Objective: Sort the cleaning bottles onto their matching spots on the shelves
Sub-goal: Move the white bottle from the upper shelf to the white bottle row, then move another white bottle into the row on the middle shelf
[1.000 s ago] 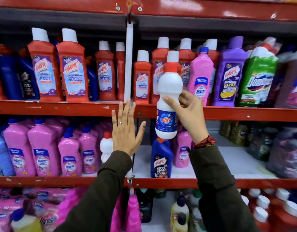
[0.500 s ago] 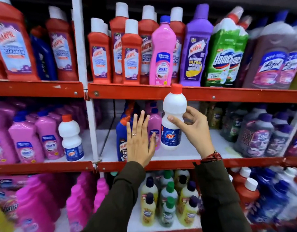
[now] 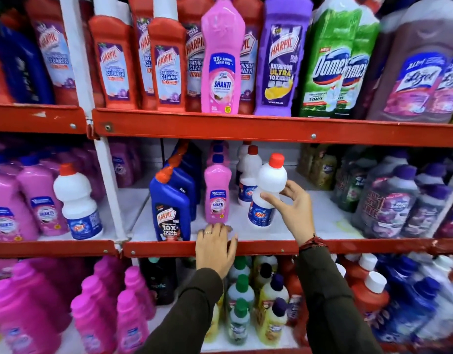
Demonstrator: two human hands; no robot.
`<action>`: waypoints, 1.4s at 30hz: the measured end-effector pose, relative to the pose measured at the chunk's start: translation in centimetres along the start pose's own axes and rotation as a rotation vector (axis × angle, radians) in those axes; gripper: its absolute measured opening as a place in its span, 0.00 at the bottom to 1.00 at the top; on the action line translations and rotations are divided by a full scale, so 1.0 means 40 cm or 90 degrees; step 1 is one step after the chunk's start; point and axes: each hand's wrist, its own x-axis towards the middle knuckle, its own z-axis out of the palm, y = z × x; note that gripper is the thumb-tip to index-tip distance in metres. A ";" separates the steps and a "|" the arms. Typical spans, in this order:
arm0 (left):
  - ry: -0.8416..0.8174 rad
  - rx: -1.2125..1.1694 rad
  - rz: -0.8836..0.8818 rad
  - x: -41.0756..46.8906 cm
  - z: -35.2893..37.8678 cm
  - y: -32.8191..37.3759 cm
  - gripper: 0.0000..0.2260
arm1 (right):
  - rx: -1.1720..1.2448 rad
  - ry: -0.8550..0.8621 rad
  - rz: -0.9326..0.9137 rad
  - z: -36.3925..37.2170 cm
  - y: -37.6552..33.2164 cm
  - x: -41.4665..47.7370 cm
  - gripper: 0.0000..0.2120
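Observation:
My right hand (image 3: 294, 209) grips a white Rin bottle (image 3: 267, 190) with a red cap, tilted slightly, its base at or just above the white floor of the middle shelf (image 3: 309, 226). Right behind it stand two more white Rin bottles (image 3: 248, 180). A pink Shakti bottle (image 3: 217, 192) stands to their left, and blue Harpic bottles (image 3: 170, 208) stand further left. My left hand (image 3: 215, 247) rests on the red front edge of that shelf with fingers spread, holding nothing. Another white Rin bottle (image 3: 78, 203) stands among pink bottles in the left bay.
The top shelf holds red Harpic bottles (image 3: 112, 65), one pink Shakti bottle (image 3: 222, 57), a purple Harpic (image 3: 281, 54), green Domex (image 3: 332, 60) and Lizol. Purple-capped bottles (image 3: 389, 198) crowd the middle shelf's right end. A white upright post (image 3: 107, 185) divides the bays. The lower shelf holds several mixed bottles.
My right hand has carried the white Rin bottle down from top-shelf height into the middle shelf, by the other Rin bottles. My left hand dropped onto the shelf's front edge. The view tilted down.

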 end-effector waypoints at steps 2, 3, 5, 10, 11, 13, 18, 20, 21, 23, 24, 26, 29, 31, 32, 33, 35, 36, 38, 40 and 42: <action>-0.007 0.018 0.022 0.006 0.012 -0.010 0.21 | -0.004 -0.001 0.002 0.010 0.020 0.037 0.23; -0.010 0.019 0.026 0.007 0.016 -0.013 0.20 | -0.006 -0.006 0.005 0.015 0.028 0.053 0.24; -0.003 0.022 0.028 0.012 0.029 -0.019 0.18 | -0.015 -0.022 0.017 0.029 0.048 0.087 0.26; 0.021 0.020 0.038 0.017 0.046 -0.032 0.16 | -0.049 -0.054 0.042 0.069 0.096 0.132 0.27; 0.024 0.020 0.039 0.017 0.048 -0.033 0.16 | -0.048 -0.058 0.048 0.075 0.105 0.137 0.27; 0.029 0.020 0.038 0.018 0.048 -0.033 0.16 | -0.041 -0.063 0.063 0.082 0.120 0.144 0.27; 0.027 0.018 0.039 0.019 0.050 -0.034 0.16 | -0.052 -0.092 0.071 0.086 0.141 0.166 0.28; 0.029 0.015 0.039 0.018 0.050 -0.035 0.15 | -0.060 -0.121 0.072 0.083 0.145 0.169 0.29; 0.030 0.012 0.039 0.017 0.051 -0.035 0.16 | -0.062 -0.131 0.076 0.082 0.147 0.168 0.30; 0.031 0.004 0.036 0.015 0.049 -0.034 0.16 | -0.067 -0.143 0.082 0.082 0.150 0.162 0.31; 0.028 0.001 0.034 0.014 0.046 -0.032 0.16 | -0.072 -0.146 0.083 0.082 0.150 0.160 0.31; 0.022 -0.001 0.030 0.012 0.041 -0.029 0.17 | -0.089 -0.148 0.082 0.084 0.145 0.155 0.32; 0.019 0.003 0.026 0.010 0.031 -0.025 0.17 | -0.094 -0.139 0.073 0.083 0.137 0.134 0.39; 0.020 0.000 0.022 0.007 0.022 -0.021 0.18 | -0.115 -0.110 0.055 0.085 0.134 0.101 0.42; 0.018 -0.006 0.017 0.006 0.019 -0.017 0.18 | -0.142 -0.088 0.039 0.086 0.136 0.079 0.43; 0.013 -0.013 0.011 0.005 0.014 -0.013 0.19 | -0.175 -0.063 0.019 0.089 0.137 0.054 0.42; -0.009 -0.032 0.002 0.004 0.006 -0.011 0.20 | -0.244 -0.015 -0.034 0.098 0.141 0.000 0.41; -0.022 -0.050 0.007 0.002 0.003 -0.014 0.19 | -0.270 0.004 -0.059 0.103 0.142 -0.029 0.40; -0.023 -0.114 0.043 -0.006 -0.009 -0.023 0.19 | -0.309 0.022 -0.093 0.117 0.140 -0.075 0.37; 0.008 -0.166 0.094 -0.024 -0.030 -0.037 0.20 | -0.334 0.025 -0.100 0.136 0.134 -0.113 0.36; 0.049 -0.173 0.124 -0.047 -0.054 -0.055 0.21 | -0.332 0.028 -0.090 0.158 0.121 -0.148 0.35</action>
